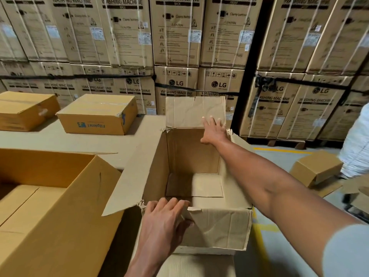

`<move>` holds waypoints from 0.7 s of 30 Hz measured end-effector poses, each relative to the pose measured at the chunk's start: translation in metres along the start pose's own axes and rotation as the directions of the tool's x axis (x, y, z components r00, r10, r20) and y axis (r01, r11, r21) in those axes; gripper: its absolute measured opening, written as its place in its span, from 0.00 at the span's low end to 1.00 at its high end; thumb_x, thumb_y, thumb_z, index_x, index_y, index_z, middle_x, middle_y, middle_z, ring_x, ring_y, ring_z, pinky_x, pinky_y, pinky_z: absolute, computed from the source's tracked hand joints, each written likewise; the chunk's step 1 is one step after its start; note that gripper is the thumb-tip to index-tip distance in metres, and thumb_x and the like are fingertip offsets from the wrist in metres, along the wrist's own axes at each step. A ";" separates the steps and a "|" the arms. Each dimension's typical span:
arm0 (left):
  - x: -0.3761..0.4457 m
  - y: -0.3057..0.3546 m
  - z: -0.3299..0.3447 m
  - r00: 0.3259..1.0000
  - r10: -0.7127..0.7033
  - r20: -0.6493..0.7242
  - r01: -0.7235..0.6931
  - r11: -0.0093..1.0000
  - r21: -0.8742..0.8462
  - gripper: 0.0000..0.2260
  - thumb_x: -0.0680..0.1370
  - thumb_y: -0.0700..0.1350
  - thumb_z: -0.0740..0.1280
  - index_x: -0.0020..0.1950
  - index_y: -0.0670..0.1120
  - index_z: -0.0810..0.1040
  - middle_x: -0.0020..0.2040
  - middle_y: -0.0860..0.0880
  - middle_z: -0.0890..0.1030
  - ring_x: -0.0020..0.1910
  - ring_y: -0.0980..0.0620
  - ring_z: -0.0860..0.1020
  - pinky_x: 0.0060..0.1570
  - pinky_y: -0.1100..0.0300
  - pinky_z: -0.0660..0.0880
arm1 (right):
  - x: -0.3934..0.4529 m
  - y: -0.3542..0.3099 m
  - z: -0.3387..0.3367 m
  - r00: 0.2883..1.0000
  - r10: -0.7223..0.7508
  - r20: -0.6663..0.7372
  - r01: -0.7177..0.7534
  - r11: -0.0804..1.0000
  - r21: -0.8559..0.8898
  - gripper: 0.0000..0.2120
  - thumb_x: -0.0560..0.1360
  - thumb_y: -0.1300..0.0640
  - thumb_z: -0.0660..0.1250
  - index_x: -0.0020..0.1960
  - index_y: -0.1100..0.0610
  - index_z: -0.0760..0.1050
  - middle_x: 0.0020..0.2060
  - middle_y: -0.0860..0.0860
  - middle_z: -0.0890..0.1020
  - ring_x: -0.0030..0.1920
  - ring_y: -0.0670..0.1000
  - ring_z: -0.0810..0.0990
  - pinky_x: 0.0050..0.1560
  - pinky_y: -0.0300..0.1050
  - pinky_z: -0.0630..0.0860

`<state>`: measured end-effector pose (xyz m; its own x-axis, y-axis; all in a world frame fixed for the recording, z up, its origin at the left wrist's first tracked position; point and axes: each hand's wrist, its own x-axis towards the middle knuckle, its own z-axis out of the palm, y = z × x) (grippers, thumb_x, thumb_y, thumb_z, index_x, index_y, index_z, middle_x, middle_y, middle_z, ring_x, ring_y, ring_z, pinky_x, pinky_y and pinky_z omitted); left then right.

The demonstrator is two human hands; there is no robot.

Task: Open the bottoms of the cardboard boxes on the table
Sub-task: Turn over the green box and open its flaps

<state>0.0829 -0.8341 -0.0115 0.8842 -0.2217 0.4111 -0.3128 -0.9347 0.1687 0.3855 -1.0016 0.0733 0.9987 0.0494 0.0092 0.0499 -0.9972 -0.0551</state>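
Open box (191,176) at desk's (69,138) near right corner, long axis running away from the body: left grip (165,218) pinching near flap (217,228), right grip (213,129) nearer the upright far flap (191,112), fingers spread flat against it.

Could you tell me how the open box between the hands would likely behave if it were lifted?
The open box looks empty, so probably light. Its creased near flap suggests soft, floppy walls. The left hand grips that edge, which may buckle.
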 end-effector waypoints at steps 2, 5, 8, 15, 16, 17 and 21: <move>0.001 0.001 -0.001 1.000 0.002 -0.002 -0.002 1.000 -0.009 0.21 0.69 0.65 0.72 0.59 0.61 0.74 0.48 0.63 0.79 0.43 0.58 0.76 0.44 0.60 0.74 | 0.005 0.004 0.012 0.999 0.023 0.033 -0.023 1.000 -0.015 0.48 0.72 0.49 0.72 0.81 0.49 0.46 0.80 0.57 0.52 0.77 0.66 0.53 0.71 0.60 0.62; 0.001 0.002 -0.003 1.000 -0.002 -0.006 0.002 1.000 -0.003 0.23 0.68 0.65 0.73 0.59 0.61 0.73 0.48 0.62 0.79 0.42 0.58 0.76 0.43 0.59 0.76 | 0.006 0.005 0.023 0.999 0.029 0.046 -0.029 1.000 0.007 0.45 0.72 0.52 0.71 0.81 0.51 0.49 0.78 0.59 0.56 0.78 0.66 0.51 0.73 0.63 0.60; 0.002 0.005 -0.003 1.000 -0.006 -0.012 0.006 1.000 0.010 0.21 0.69 0.65 0.72 0.58 0.61 0.73 0.47 0.62 0.79 0.41 0.58 0.75 0.43 0.60 0.73 | 0.006 0.005 0.023 0.999 0.023 0.027 -0.025 0.999 0.044 0.42 0.72 0.54 0.70 0.80 0.52 0.52 0.77 0.60 0.60 0.78 0.66 0.54 0.74 0.63 0.60; 0.005 0.008 -0.014 0.997 -0.064 0.048 0.065 0.998 -0.013 0.22 0.69 0.68 0.64 0.59 0.61 0.76 0.48 0.62 0.80 0.44 0.57 0.76 0.47 0.57 0.71 | -0.018 0.014 0.006 0.998 -0.019 0.055 0.007 0.977 0.213 0.44 0.74 0.51 0.71 0.81 0.47 0.47 0.80 0.55 0.53 0.79 0.63 0.51 0.76 0.64 0.57; 0.005 0.009 -0.016 0.996 -0.072 0.061 0.073 0.997 -0.024 0.22 0.70 0.68 0.63 0.60 0.61 0.76 0.49 0.62 0.80 0.46 0.57 0.76 0.50 0.57 0.70 | -0.027 0.015 0.002 0.998 -0.039 0.051 0.025 0.967 0.255 0.43 0.75 0.49 0.71 0.81 0.47 0.48 0.80 0.55 0.56 0.78 0.62 0.56 0.75 0.63 0.60; 0.004 0.010 -0.018 0.994 -0.082 0.075 0.085 0.996 -0.038 0.23 0.71 0.69 0.61 0.62 0.62 0.75 0.51 0.62 0.80 0.49 0.58 0.75 0.52 0.58 0.68 | -0.037 0.017 -0.002 0.997 -0.062 0.054 0.043 0.951 0.305 0.43 0.75 0.49 0.71 0.81 0.47 0.49 0.79 0.56 0.58 0.77 0.62 0.60 0.73 0.62 0.64; 0.007 0.013 -0.024 0.985 -0.122 0.120 0.136 0.984 -0.112 0.24 0.74 0.69 0.56 0.67 0.64 0.72 0.57 0.63 0.79 0.55 0.60 0.73 0.59 0.59 0.63 | -0.090 0.034 -0.019 0.996 -0.072 0.047 0.044 0.894 0.446 0.40 0.75 0.44 0.70 0.81 0.47 0.54 0.78 0.54 0.63 0.75 0.58 0.66 0.72 0.57 0.67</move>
<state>0.0764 -0.8408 0.0152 0.9512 -0.1374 0.2764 -0.2264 -0.9193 0.3220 0.2973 -1.0412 0.0893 0.9917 0.1239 -0.0336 0.0913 -0.8648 -0.4937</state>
